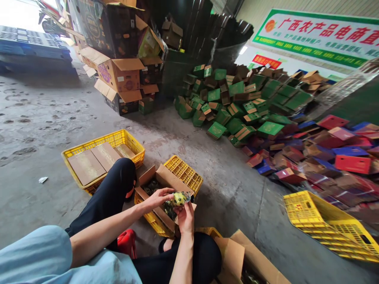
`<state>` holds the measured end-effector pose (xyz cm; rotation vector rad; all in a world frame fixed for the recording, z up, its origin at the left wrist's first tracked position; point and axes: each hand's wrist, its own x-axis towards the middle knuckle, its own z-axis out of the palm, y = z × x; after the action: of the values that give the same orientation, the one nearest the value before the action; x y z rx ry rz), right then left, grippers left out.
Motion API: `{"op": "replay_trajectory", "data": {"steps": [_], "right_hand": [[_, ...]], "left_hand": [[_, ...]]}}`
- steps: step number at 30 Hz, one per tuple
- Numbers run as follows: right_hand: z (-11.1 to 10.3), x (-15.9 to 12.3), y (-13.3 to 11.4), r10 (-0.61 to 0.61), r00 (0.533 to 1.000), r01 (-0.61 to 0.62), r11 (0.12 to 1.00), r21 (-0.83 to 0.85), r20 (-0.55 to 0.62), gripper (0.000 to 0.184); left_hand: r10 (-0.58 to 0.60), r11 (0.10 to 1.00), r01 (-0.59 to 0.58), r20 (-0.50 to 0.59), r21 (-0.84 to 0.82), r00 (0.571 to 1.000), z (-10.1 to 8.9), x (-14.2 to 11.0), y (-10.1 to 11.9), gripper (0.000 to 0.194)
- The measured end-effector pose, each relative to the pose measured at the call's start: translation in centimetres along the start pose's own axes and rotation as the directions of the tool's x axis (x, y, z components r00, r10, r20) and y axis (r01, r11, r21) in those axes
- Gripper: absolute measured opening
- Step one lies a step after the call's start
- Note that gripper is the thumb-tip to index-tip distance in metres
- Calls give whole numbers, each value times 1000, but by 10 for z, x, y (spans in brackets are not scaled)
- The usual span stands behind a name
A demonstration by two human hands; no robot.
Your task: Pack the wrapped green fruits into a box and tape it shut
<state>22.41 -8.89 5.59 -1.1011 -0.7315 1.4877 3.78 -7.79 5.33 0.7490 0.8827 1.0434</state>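
Between my hands is a plastic-wrapped yellow item with dark spots (180, 198), held above an open cardboard box (174, 179). My left hand (160, 198) is closed on its left end. The fingers of my right hand (186, 217) pinch the clear wrapper at the right end. Dark wrapped items (152, 187) lie inside the box, partly hidden by my hands and the flaps. This box rests on an upturned yellow crate (183, 171) between my legs. What the yellow item is, I cannot make out.
To the left a yellow crate (134, 146) holds several closed cartons (87, 165). At lower right stands another open cardboard box (254, 256) with dark items. Further right lies a yellow crate (328, 225). Heaps of green boxes (217, 129) and red and blue boxes (352, 163) spread behind.
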Motion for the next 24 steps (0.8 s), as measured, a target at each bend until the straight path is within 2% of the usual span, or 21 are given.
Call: {"op": "replay_trajectory", "data": {"steps": [3, 5, 9, 14, 18, 20, 24], "right_hand": [[0, -2, -1, -16, 1000, 16, 1000, -7, 19, 45], [0, -3, -2, -22, 999, 22, 1000, -11, 32, 45], [1, -2, -3, -23, 998, 23, 1000, -3, 53, 47], [5, -2, -9, 32, 998, -36, 996, 77, 49, 60], [6, -6, -10, -32, 997, 37, 996, -85, 64, 73], [5, -6, -7, -40, 997, 52, 984, -168, 73, 67], [1, -4, -2, -51, 996, 66, 971, -228, 71, 47]], "left_hand": [[-199, 973, 204, 57, -108, 978, 0, -4, -4, 70], [-242, 948, 257, 103, -185, 965, 0, -6, -4, 70], [-145, 960, 156, 63, -232, 987, -1, -7, 5, 63], [-16, 987, 20, 30, -159, 999, -5, -4, 10, 70], [17, 995, -17, 2, -96, 1000, -7, -3, 9, 73], [17, 995, -18, -7, -94, 1000, -8, -3, 9, 73], [-5, 993, 3, -14, -122, 1000, -8, -1, 9, 71]]}}
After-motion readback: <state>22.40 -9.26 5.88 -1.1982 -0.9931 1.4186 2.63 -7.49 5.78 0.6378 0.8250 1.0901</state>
